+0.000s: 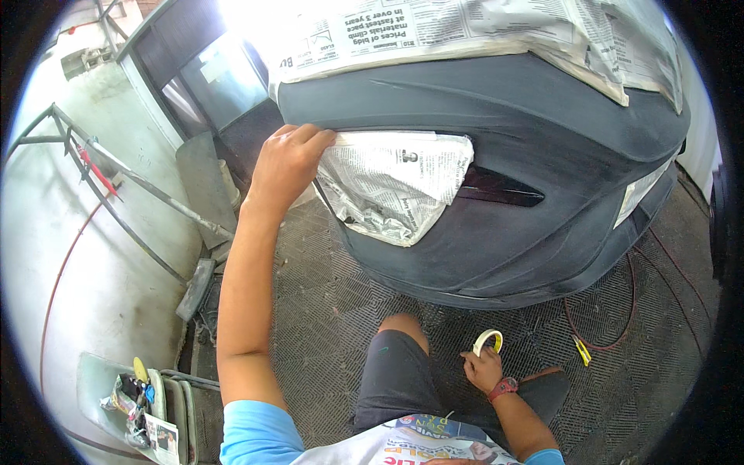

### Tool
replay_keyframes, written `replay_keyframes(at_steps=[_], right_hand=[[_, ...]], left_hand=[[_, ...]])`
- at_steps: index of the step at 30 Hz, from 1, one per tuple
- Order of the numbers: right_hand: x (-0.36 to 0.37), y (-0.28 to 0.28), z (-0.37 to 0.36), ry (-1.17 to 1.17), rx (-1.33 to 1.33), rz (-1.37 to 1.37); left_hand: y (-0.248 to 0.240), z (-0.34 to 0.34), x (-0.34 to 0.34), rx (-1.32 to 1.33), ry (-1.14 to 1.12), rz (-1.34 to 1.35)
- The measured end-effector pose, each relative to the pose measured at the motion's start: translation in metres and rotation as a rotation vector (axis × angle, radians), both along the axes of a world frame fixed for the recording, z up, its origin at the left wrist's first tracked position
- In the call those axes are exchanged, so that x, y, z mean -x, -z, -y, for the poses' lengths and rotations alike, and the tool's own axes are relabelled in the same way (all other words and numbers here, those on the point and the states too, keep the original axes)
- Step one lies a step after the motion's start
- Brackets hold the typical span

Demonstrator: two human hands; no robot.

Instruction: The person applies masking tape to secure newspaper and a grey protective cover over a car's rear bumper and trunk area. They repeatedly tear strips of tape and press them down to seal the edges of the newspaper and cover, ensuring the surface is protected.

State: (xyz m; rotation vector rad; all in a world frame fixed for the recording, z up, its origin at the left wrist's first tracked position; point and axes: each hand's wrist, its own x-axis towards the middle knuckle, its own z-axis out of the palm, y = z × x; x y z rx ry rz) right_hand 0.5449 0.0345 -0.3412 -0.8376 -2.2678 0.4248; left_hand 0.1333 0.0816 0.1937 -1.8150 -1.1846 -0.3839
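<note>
My left hand (pixel 293 159) reaches up to the top left corner of a sheet of newspaper (pixel 387 182). Its fingers are curled and pressed together on the taped edge; the thumb is hidden. The sheet covers a recess on the matte dark grey car body (pixel 496 232), and pale tape runs along its upper border. Beside the sheet's right edge lies a glossy black strip (pixel 504 188). Low down, close to my knee, my right hand (pixel 483 370) grips a roll of masking tape (pixel 487 339) by its lower side, apart from the car.
More newspaper (pixel 434 35) covers the upper car. A red hose (pixel 634 298) and a yellow cutter (pixel 582 351) lie on the ridged floor mat (pixel 318 310) at right. Left stand a metal frame (pixel 147 186) and a chair (pixel 180 411) with odds and ends.
</note>
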Motion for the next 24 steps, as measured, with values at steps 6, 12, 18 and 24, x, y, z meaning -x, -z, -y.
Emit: replay_keyframes(at_steps=[6, 12, 18, 24], right_hand=[[0.012, -0.003, -0.001, -0.001, -0.017, 0.006], [0.018, -0.002, 0.002, -0.009, -0.002, 0.062], [0.015, -0.002, 0.005, -0.014, 0.009, 0.109], [0.015, 0.0, 0.007, -0.017, 0.045, 0.104]], left_hand=[[-0.003, -0.006, 0.005, 0.009, 0.031, -0.135], [-0.003, -0.009, 0.008, -0.006, 0.026, -0.196], [0.008, -0.017, 0.012, -0.081, 0.07, -0.123], [0.018, -0.012, 0.016, -0.104, 0.182, 0.201]])
